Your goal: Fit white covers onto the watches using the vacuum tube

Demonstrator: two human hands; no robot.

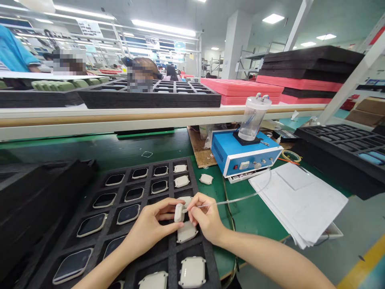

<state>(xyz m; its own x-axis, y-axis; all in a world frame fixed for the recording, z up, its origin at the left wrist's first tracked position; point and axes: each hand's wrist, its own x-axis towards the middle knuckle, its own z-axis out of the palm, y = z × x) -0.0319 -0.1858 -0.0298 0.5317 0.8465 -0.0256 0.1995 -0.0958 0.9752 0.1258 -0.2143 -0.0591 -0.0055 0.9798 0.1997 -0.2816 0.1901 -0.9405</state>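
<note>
My left hand [147,220] pinches a small cream watch case [179,213] on edge between thumb and fingers. The fingers of my right hand [209,218] are closed round the end of a thin clear tube [237,200], its tip at the side of the case. Whether the tip touches the case is hard to tell. Both hands are above a black foam tray [211,261]. Watches with dark screens, such as this watch [92,224], fill its left columns. Cream cases, including this case [193,272], lie in the right part.
Right of the tray, a loose cream case [206,179] lies on the green mat. Behind it stands a blue machine [240,154] with a clear cylinder [252,122] on top. Papers [300,204] lie at right. A shelf [168,116] with foam trays crosses the back; co-workers sit beyond.
</note>
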